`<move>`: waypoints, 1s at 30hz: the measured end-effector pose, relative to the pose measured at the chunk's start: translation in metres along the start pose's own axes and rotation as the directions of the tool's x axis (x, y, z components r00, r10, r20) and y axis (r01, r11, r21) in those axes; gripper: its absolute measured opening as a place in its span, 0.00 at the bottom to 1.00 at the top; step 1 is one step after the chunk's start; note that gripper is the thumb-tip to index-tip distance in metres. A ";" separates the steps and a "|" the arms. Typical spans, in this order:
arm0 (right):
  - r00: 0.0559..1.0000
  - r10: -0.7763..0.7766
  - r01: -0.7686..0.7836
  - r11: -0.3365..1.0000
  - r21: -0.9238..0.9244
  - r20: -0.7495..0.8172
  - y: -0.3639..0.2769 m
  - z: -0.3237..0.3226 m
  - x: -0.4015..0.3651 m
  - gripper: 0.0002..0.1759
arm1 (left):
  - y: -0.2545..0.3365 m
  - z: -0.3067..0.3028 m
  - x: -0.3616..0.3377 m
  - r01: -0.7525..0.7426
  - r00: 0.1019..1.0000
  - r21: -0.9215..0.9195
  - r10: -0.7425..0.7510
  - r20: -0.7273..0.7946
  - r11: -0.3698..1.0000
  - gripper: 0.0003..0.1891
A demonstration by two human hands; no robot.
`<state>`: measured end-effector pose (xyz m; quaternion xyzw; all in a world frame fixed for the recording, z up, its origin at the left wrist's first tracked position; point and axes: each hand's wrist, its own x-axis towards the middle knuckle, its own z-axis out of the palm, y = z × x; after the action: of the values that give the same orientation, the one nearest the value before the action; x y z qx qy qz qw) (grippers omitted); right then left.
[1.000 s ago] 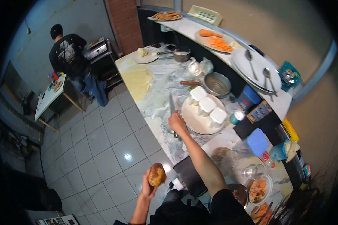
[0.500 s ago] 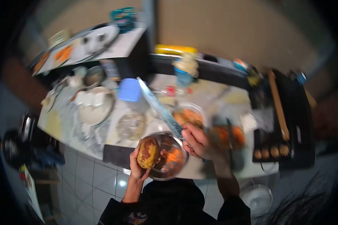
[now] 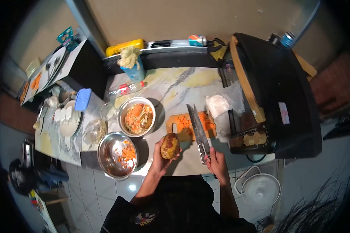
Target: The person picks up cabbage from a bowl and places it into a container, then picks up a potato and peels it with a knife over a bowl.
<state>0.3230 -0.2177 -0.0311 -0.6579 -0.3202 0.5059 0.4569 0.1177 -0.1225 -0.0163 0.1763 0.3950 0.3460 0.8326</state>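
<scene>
At the counter (image 3: 175, 87), right hand (image 3: 217, 160) grips a knife (image 3: 198, 130), blade pointing away; left hand (image 3: 159, 157) clasps a potato (image 3: 170, 146).

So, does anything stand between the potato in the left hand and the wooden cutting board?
Nothing visible does. The left hand holds the potato right at the near left corner of the cutting board. The board bears orange slices, and the knife in the right hand crosses it.

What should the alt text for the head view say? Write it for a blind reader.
A person's left hand holds a brown potato at a marble counter's edge; the right hand grips a long knife whose blade extends over a cutting board with orange pieces. Two metal bowls stand to the left.
</scene>
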 end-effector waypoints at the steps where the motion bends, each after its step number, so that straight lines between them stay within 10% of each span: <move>1: 1.000 0.019 -0.019 1.000 -0.015 0.003 -0.001 -0.002 0.004 0.28 | -0.003 -0.002 -0.001 -0.013 1.000 0.007 0.013 0.008 1.000 0.29; 13: 0.862 -0.026 0.079 0.993 -0.084 0.507 -0.026 0.059 0.030 0.28 | -0.007 -0.026 -0.040 -0.403 0.875 -0.116 0.346 -0.339 0.908 0.28; 24: 0.415 -0.454 0.783 0.620 -0.056 0.788 -0.062 0.131 0.000 0.16 | -0.002 -0.053 -0.086 -0.639 0.720 -0.241 0.457 -0.523 0.730 0.30; 30: 0.340 -0.399 0.808 0.588 -0.047 0.851 -0.058 0.154 -0.007 0.18 | -0.005 -0.070 -0.095 -0.655 0.730 -0.332 0.453 -0.512 0.679 0.31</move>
<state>0.1762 -0.1597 0.0146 -0.2857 -0.8200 0.4232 0.2587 0.0225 -0.1931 -0.0122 -0.0001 0.3758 0.7027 0.6041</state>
